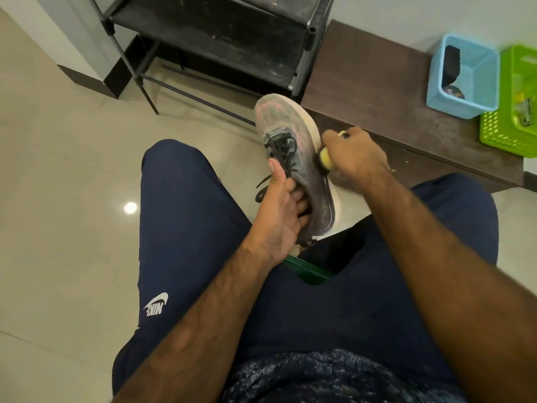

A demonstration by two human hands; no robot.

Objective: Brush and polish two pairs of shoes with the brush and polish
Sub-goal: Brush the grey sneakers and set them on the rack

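While gripping sneaker in curled left hand, brushing its three-o'clock flank with brush clenched in right hand; next, probably rotate sneaker.

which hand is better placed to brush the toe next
Right, probably: the right hand grips the brush against the shoe, near the toe, while the left hand grips the shoe's opening to steady it.

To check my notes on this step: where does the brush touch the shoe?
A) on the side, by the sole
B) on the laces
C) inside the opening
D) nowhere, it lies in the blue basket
A: the right hand grips the brush against the side of the shoe, next to its pale sole, while the left hand holds the shoe at its opening.
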